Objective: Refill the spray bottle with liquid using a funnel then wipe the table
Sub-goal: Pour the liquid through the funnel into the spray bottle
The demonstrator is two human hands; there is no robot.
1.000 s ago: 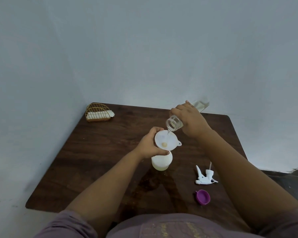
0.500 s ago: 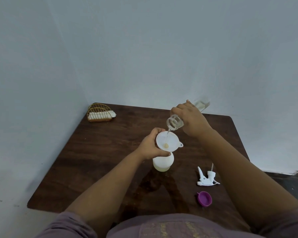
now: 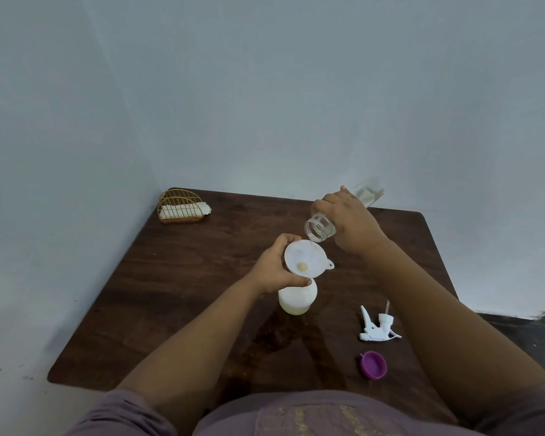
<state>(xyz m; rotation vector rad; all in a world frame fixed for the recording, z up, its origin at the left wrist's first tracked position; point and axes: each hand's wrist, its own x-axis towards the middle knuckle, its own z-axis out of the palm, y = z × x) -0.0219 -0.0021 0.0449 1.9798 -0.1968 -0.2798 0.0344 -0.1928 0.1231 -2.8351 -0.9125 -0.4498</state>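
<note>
A white spray bottle [image 3: 297, 301] stands upright in the middle of the dark wooden table [image 3: 202, 278], with a white funnel [image 3: 307, 259] set in its neck. My left hand [image 3: 276, 266] grips the funnel's rim from the left. My right hand [image 3: 348, 221] holds a clear plastic bottle [image 3: 318, 228] tilted mouth-down over the funnel, and a thin stream of liquid runs from it into the funnel. The bottle's far end sticks out past my hand toward the wall.
The white spray trigger head [image 3: 376, 325] lies on the table to the right, with a purple cap [image 3: 373, 365] nearer me. A gold wire holder with white cloth [image 3: 182, 207] sits at the far left corner. A wet patch [image 3: 283, 335] darkens the wood in front of the bottle.
Both hands stay as they were while the clear bottle keeps pouring. My view has shifted slightly.
</note>
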